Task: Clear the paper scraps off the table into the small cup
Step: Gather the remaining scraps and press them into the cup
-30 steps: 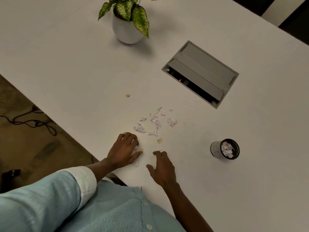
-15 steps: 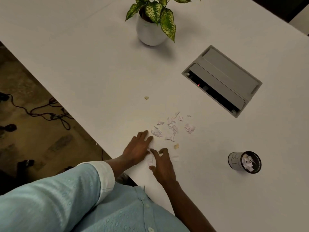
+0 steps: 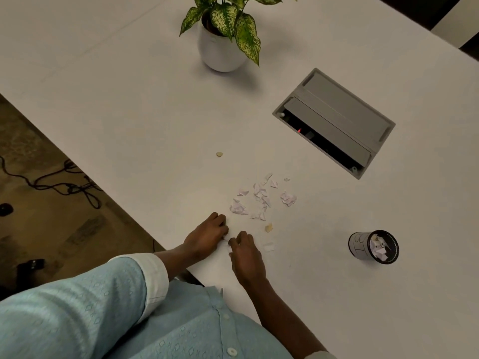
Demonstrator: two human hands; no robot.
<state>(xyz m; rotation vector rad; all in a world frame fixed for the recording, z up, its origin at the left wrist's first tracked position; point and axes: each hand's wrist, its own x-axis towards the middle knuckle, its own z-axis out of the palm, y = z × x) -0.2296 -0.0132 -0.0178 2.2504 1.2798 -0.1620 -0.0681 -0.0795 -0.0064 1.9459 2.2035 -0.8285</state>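
Observation:
Several white paper scraps [image 3: 259, 200] lie scattered on the white table [image 3: 129, 99] just beyond my hands. A tan scrap [image 3: 268, 228] and a flat white scrap [image 3: 268, 246] sit right of my right hand, and another tan scrap [image 3: 219, 154] lies farther off. The small dark-rimmed cup [image 3: 360, 248] stands to the right, with scraps inside. My left hand [image 3: 207, 237] rests near the table edge with its fingers curled. My right hand [image 3: 246, 255] pinches a small white scrap [image 3: 225, 239] between the two hands.
A potted plant [image 3: 220, 53] in a white pot stands at the far side. A grey cable box [image 3: 334, 120] with its lid open is set into the table beyond the scraps. The table edge runs diagonally at my left, with cables on the floor [image 3: 64, 185].
My left hand went from lying flat to curled fingers. My right hand moved left to meet it and closed its fingertips on a small scrap. The view shifted left.

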